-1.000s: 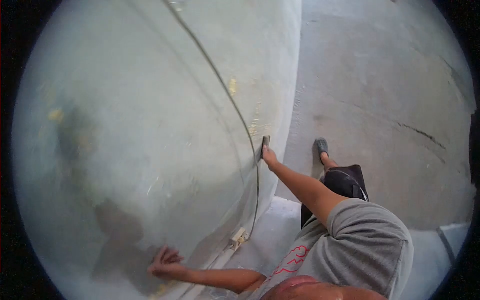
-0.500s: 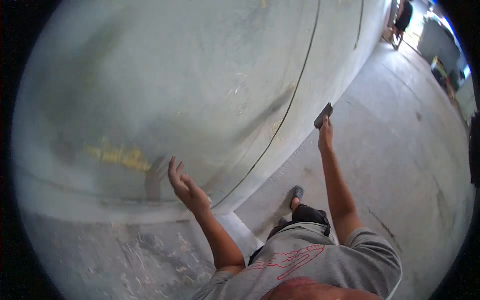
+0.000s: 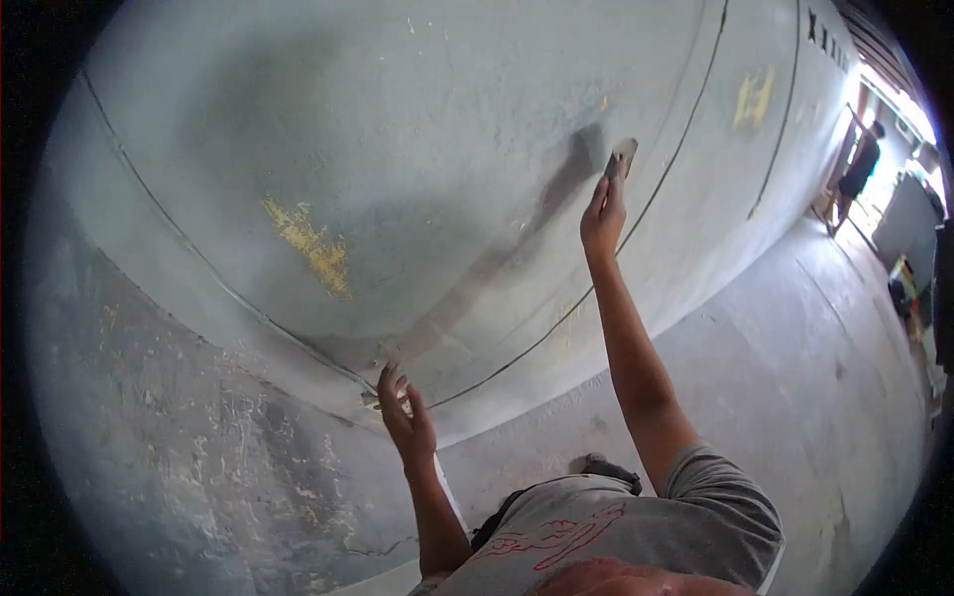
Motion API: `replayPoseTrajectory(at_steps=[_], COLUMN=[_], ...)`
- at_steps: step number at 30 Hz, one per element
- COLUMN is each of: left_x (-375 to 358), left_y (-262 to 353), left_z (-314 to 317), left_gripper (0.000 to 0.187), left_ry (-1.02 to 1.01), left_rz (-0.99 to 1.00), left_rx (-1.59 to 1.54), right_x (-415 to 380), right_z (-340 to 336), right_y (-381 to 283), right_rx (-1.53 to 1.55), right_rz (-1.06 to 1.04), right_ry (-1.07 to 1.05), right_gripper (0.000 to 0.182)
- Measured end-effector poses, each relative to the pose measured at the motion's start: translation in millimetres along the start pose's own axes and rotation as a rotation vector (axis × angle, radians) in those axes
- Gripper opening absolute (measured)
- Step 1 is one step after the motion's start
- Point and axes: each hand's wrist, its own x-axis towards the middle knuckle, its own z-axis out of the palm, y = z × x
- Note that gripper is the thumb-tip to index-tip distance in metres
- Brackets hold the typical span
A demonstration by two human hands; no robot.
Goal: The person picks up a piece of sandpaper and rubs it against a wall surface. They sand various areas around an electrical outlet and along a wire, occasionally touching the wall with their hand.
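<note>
The wall (image 3: 447, 129) spans the frame's upper middle. On it, one cord (image 3: 179, 231) slants from upper left, another cord (image 3: 661, 184) from upper right, both toward lower centre. The floor (image 3: 745, 377) lies lower right; a person (image 3: 863, 169) stands upper right.

Daylight glares white through the opening (image 3: 906, 104) at far right, washing out detail around it, while soft, diffuse light covers the pale wall (image 3: 457, 109), where a raised arm's shadow (image 3: 497, 253) falls. Fisheye distortion bows the wall's lines; the frame's rim darkens to black, and distant objects blur.
</note>
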Motion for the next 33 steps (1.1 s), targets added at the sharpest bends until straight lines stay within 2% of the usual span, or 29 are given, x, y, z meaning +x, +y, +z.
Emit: replayPoseTrajectory(at_steps=[1, 3, 5, 6, 8, 12, 17, 19, 20, 21, 22, 23, 25, 26, 30, 31, 32, 33], left_x=[-11.2, -33.2, -62.0, -75.0, -95.9, -124.9, -147.4, -159.6, -160.7, -165.3, -154.0, -145.0, -134.1, -125.6, -139.3, -141.8, -149.5, -159.4], left_y=[-1.8, -8.5, -16.6, -16.7, -12.8, -0.3, 4.8, -14.4, -20.0, -30.5, -11.1, -2.5, 1.0, 10.1, -17.7, -12.6, -22.0, -35.8], left_z=[-1.0, 0.1, 7.0, 13.4, 23.4, 43.8, 70.7, 83.5, 92.1, 100.2, 105.5, 109.5, 116.4, 114.3, 101.4, 93.2, 87.6, 78.3], left_gripper=[0.039, 0.038, 0.036, 0.036, 0.035, 0.034, 0.032, 0.032, 0.033, 0.033, 0.031, 0.030, 0.030, 0.031, 0.039, 0.040, 0.040, 0.039], left_ry=[0.033, 0.074, 0.122, 0.133, 0.120, 0.141, 0.105, 0.086, 0.069, 0.062, 0.046, 0.022, -0.040, -0.085, -0.061, -0.059, -0.024, -0.025], left_rz=[-0.064, -0.118, -0.267, -0.266, -0.429, -0.398, -0.511, -0.431, -0.556, -0.565, -0.573, -0.587, -0.581, -0.417, -0.427, -0.488, -0.371, -0.362], left_rx=[0.031, 0.066, 0.053, 0.056, 0.171, 0.218, 0.339, 0.269, 0.153, 0.110, -0.039, -0.029, 0.052, 0.137, 0.095, 0.062, 0.141, 0.154], right_x=[17.1, 40.4, 48.4, 46.4, 33.2, 38.2, 84.5, 95.2, 92.5, 84.8, 77.5, 62.7, 38.0, 34.0, 77.9, 93.3, 111.4, 129.1], right_z=[4.3, 12.2, 15.3, 13.9, 11.3, 9.5, 16.7, 18.4, 18.8, 18.5, 11.9, 12.1, 10.6, 9.6, 22.5, 28.8, 36.0, 45.2], right_y=[-4.6, -0.7, 12.9, 23.2, 36.3, 58.6, 39.0, 39.3, 45.0, 48.9, 46.8, 57.6, 73.2, 75.2, 21.3, 8.1, -7.5, -24.9], right_rx=[-0.025, -0.078, -0.233, -0.222, -0.278, -0.300, -0.341, -0.329, -0.362, -0.393, -0.426, -0.442, -0.405, -0.398, -0.282, -0.233, -0.230, -0.131], right_rz=[-0.179, -0.233, -0.316, -0.319, -0.385, -0.431, -0.450, -0.431, -0.440, -0.441, -0.417, -0.404, -0.401, -0.417, -0.448, -0.476, -0.503, -0.555], right_ry=[0.041, 0.004, -0.109, -0.110, -0.244, -0.303, -0.285, -0.280, -0.286, -0.301, -0.341, -0.341, -0.330, -0.328, -0.179, -0.130, -0.121, -0.085], right_gripper=[0.039, 0.039, 0.041, 0.041, 0.043, 0.046, 0.048, 0.048, 0.049, 0.049, 0.046, 0.047, 0.047, 0.046, 0.043, 0.042, 0.042, 0.042])
